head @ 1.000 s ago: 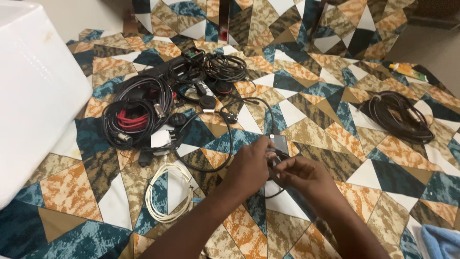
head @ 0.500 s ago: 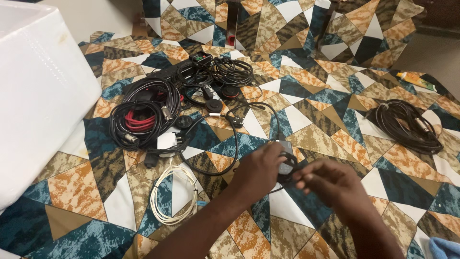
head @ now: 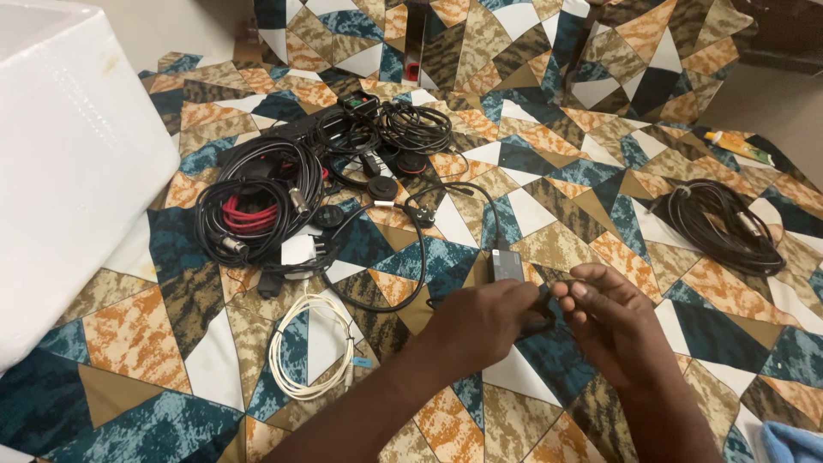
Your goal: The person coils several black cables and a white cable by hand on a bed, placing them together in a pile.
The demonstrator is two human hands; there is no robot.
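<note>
Both forearms reach in from the lower edge and meet near the middle. The left hand (head: 484,321) is curled, knuckles up, fingertips pinched together. The right hand (head: 613,317) faces it, fingers bent inward, the two hands almost touching.

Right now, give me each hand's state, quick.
Left hand: closed on the black cable by the adapter.
Right hand: fingers pinch the same cable.
</note>
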